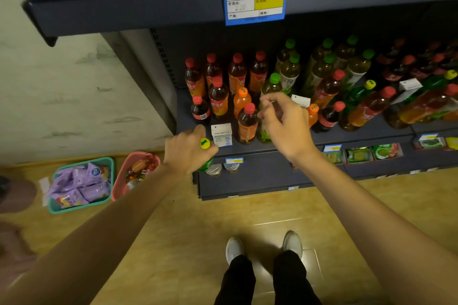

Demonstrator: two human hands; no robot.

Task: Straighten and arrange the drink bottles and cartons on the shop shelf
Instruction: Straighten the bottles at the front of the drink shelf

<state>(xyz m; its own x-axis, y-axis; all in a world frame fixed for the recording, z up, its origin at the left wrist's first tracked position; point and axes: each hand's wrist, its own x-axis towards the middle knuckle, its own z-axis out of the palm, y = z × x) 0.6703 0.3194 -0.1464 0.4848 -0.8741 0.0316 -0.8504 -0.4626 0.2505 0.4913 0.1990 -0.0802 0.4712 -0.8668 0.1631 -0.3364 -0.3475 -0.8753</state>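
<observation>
your left hand gripped a green bottle at the shelf edge, at seven o'clock from your right hand, whose fingers hung loosely spread over the bottles.

Bare forearms, black trousers, pale grey-white sneakers.

On the tiled floor at nine o'clock, a teal basket of purple snack packets stands just beside a pink basket. A blue price label sits at twelve o'clock; white shoes show at six.
</observation>
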